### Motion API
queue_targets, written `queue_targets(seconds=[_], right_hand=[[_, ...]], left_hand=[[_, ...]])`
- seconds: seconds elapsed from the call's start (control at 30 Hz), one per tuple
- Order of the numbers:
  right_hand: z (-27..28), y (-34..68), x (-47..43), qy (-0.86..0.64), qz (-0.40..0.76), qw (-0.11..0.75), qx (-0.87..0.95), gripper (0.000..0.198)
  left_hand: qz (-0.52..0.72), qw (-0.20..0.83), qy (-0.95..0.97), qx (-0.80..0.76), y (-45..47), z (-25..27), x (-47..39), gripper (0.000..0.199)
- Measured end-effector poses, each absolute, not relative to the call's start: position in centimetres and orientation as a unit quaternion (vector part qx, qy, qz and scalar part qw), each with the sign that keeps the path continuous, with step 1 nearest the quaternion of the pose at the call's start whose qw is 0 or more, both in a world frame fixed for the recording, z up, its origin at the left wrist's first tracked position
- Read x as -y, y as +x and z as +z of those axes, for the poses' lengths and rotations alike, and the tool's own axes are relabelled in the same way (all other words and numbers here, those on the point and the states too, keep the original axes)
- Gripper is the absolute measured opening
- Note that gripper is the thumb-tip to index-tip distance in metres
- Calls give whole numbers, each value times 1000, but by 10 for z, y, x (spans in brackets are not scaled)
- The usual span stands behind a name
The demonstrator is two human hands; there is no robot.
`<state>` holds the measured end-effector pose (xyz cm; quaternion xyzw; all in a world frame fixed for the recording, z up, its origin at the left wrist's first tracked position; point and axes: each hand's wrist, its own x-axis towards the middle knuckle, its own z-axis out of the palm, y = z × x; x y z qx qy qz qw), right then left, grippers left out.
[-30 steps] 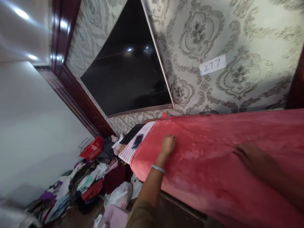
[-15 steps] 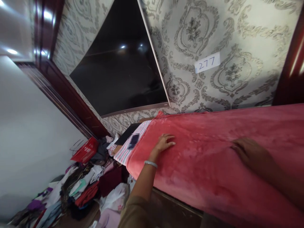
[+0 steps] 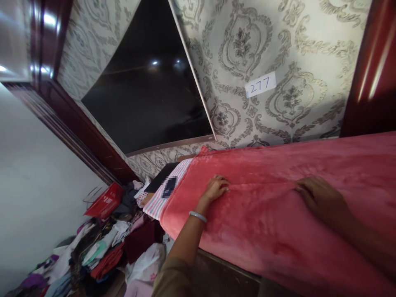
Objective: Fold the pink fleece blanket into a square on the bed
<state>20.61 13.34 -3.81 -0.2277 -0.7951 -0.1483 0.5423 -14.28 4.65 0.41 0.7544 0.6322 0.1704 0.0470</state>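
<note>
A plush red blanket (image 3: 262,222) lies spread over a long surface in front of me. My left hand (image 3: 217,187), with a pale bangle at the wrist, rests on its left part, the fingers bent and closed on the cloth. Farther right, my right hand (image 3: 320,196) is also closed on the blanket, its fingertips pinching the pile. A straight crease runs through the fabric from one hand to the other. Past the blanket's left edge shows a striped cloth (image 3: 153,206) with a dark, pixelated object (image 3: 169,187) on it.
A large black television (image 3: 151,82) hangs on the patterned wall, beside a paper label (image 3: 260,84) reading 277. Heaped clothes (image 3: 105,264) and a red bag (image 3: 107,201) lie at the lower left. A dark flat panel (image 3: 162,177) sits behind the striped cloth.
My left hand's spread fingers have drawn together on the blanket. A straight crease now shows between the hands. The whole view has shifted slightly.
</note>
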Motion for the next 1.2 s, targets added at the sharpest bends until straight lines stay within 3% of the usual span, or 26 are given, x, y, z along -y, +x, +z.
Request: queue_targets(seconds=[0.37, 0.6, 0.9, 0.97, 1.2], right_hand=[[-52, 206, -140, -286, -71, 533, 793, 44], [-47, 208, -141, -311, -6, 531, 788, 42], [0, 240, -113, -295, 16, 528, 796, 34], [-3, 250, -105, -279, 9, 535, 798, 34], [-15, 267, -92, -262, -43, 548, 793, 38]], left_hand=[[231, -86, 685, -685, -124, 34, -35, 19], [224, -144, 704, -659, -110, 62, -14, 19], [159, -221, 770, -577, -99, 95, 7, 43], [137, -218, 791, -556, -94, 88, 13, 46], [111, -136, 799, -576, -94, 42, 30, 24]])
